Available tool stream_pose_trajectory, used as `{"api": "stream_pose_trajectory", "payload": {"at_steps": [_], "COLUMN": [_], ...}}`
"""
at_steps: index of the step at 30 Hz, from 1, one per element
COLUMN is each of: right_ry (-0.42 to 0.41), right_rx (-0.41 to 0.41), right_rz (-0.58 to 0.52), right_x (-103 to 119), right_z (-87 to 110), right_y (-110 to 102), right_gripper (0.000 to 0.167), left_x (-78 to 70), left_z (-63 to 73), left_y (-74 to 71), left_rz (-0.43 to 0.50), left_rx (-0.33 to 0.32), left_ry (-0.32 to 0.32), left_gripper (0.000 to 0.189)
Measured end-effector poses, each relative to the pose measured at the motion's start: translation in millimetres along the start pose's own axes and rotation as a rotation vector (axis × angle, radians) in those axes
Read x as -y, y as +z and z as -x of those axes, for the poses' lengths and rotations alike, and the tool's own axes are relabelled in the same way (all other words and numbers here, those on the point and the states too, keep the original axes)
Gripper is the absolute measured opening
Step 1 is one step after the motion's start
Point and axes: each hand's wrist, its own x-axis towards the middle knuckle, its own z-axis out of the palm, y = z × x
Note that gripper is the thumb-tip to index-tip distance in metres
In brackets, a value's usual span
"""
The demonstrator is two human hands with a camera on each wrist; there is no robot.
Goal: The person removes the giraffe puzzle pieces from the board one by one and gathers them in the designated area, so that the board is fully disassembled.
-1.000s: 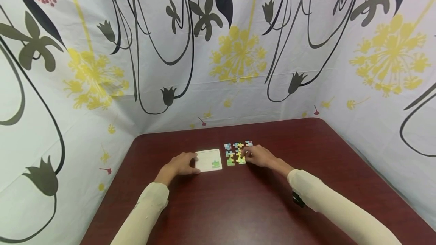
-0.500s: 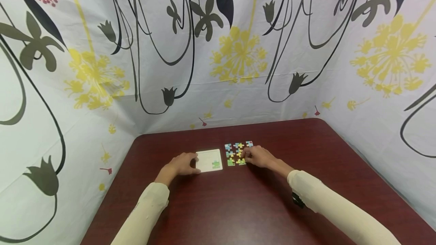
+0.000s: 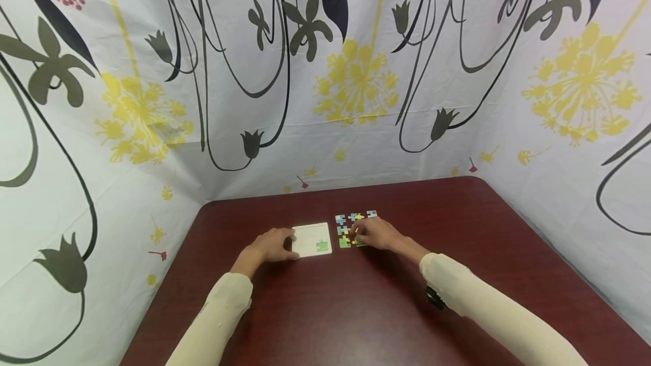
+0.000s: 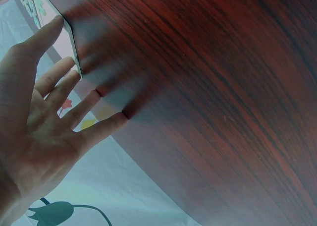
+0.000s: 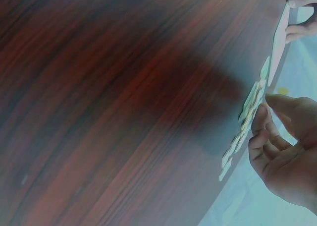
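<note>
A white square puzzle tray (image 3: 305, 237) lies flat on the table, one green puzzle piece (image 3: 322, 245) in its near right corner. At its left edge rests my left hand (image 3: 272, 244), thumb and fingers spread and touching the edge. In the left wrist view the fingers of the left hand (image 4: 54, 107) are nearly straight. Beside the tray lie several loose puzzle pieces (image 3: 341, 230), some hidden by my right hand (image 3: 377, 232). The right hand (image 5: 287, 141) has curled fingers, thumb and index finger pinching what appears to be a puzzle piece, mostly hidden.
The dark red wooden table (image 3: 325, 309) has rounded far corners. A white cloth (image 3: 229, 100) with printed flowers hangs behind it and at both sides. A dark band (image 3: 435, 297) shows under the right sleeve.
My right hand has moved a little to the left over the loose pieces, toward the tray, its fingers still together. My left hand and the tray have stayed in place.
</note>
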Motion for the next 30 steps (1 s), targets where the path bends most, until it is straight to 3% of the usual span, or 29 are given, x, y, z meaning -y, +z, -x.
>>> {"api": "stream_pose_trajectory", "payload": {"at_steps": [8, 30], "right_ry": [-0.068, -0.065], "right_rx": [0.000, 0.057], "right_rz": [-0.016, -0.044], "right_x": [19.6, 50.9], "right_z": [-13.3, -43.4], "right_y": [7.5, 33.8], "right_gripper": [0.016, 0.019], "left_x": [1.9, 1.2], "left_z": [-1.7, -2.3], "left_y": [1.0, -0.3], "left_rz": [0.003, -0.013], "left_rx": [-0.002, 0.001], "left_ry": [-0.001, -0.008], "left_gripper": [0.050, 0.054]}}
